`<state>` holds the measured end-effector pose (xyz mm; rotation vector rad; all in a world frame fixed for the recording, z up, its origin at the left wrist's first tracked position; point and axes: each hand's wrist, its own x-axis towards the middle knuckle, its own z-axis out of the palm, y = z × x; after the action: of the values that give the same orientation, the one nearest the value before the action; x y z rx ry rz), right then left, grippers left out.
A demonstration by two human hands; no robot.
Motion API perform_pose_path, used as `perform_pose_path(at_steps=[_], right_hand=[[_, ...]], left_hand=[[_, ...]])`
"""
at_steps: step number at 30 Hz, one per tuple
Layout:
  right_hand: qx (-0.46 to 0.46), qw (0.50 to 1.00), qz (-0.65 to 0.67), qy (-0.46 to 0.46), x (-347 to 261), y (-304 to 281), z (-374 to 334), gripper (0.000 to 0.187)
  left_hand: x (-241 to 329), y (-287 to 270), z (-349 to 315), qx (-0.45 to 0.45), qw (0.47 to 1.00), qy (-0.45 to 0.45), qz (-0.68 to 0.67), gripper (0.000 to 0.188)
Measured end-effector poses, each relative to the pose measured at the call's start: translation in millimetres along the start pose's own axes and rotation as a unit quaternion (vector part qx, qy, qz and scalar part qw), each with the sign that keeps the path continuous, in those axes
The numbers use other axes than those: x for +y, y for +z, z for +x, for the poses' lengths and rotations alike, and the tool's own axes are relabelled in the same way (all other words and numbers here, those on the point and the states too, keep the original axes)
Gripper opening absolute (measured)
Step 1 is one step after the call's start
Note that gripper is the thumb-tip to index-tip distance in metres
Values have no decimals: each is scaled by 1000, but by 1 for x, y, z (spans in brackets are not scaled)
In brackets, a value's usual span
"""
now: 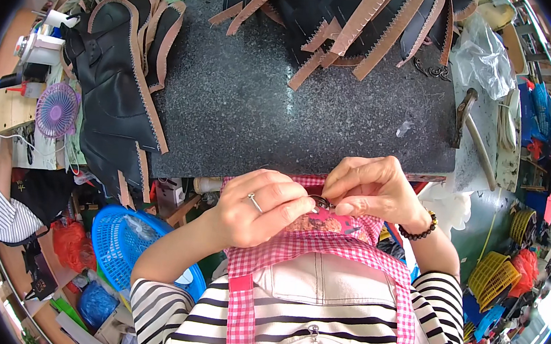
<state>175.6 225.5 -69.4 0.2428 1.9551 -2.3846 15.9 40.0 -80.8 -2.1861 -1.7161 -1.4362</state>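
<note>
My left hand (pixel 257 209), with a ring on one finger, is closed in a pinch in front of my body. Opposite it, my right hand (pixel 376 190), wearing a dark bead bracelet, pinches from the other side. Between their fingertips is a small dark curved piece (pixel 321 201), mostly hidden by the fingers; its exact kind cannot be made out. Both hands are over the pink checked apron (pixel 354 251), just off the near edge of the dark speckled slab (pixel 229 101).
Black leather pieces with brown zigzag-cut edges lie at the slab's left (pixel 114 93) and far side (pixel 327 11). Dark metal bits (pixel 431 69) sit far right, near a hammer (pixel 475 135) and clear plastic bag (pixel 484 56). A purple fan (pixel 57 110) and blue basket (pixel 112 249) are left.
</note>
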Motion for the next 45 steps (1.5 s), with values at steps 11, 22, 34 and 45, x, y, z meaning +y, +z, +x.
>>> perform_pose_path(at_steps=[11,22,34,45], right_hand=[[42,984,167,55,16,6,2,17],[89,984,-138,-73,-15,17,0,5],[-3,994,106,32,-18,14,17,4],[29,991,123,52,-19,20,23,10]], left_hand=[[13,16,-7,55,978,-179,-93,20],[16,2,-2,26,888,-328,-322,13],[6,-2,-2,46,806,-342,-480,23],[7,-4,1,60,750,-308,-583,23]])
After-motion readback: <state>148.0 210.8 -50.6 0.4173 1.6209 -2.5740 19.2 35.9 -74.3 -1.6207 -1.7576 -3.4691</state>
